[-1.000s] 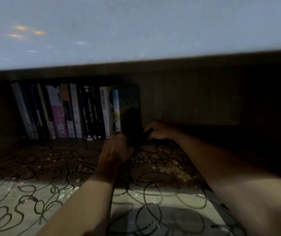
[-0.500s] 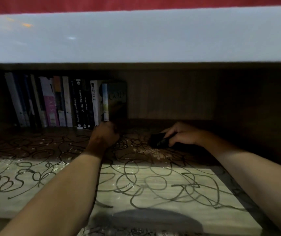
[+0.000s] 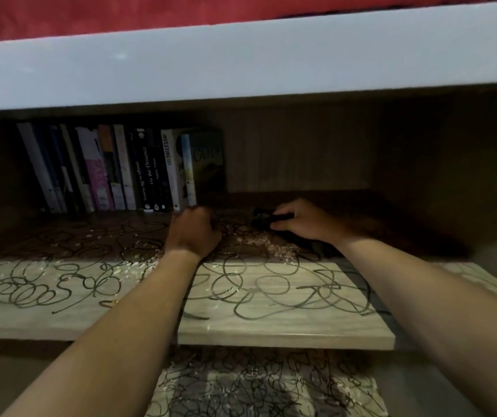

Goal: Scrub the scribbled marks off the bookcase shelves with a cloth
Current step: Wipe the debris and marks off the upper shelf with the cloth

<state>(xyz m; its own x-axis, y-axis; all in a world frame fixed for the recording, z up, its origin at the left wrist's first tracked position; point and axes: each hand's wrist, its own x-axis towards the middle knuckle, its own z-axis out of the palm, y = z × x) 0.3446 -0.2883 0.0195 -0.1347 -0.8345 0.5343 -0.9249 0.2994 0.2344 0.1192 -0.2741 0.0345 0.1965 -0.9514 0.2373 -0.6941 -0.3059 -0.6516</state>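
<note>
Shelf: scribbled shelf (image 3: 271, 299), books (image 3: 120, 170) upper left.
Hands: your right hand (image 3: 302, 219) grips dark cloth (image 3: 263, 222); left hand (image 3: 194, 231) clenched, contents unclear.
Handling: cloth likely soft, light; bunch it firmly.

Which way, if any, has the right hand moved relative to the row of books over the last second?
Yes: the right hand, gripping the dark cloth, has moved rightward, away from the books.

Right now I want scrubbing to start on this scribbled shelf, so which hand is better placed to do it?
The right hand. It grips the dark cloth on the shelf, beside the scribbles and crumbs. The left hand rests curled near the books, seemingly holding nothing.
</note>
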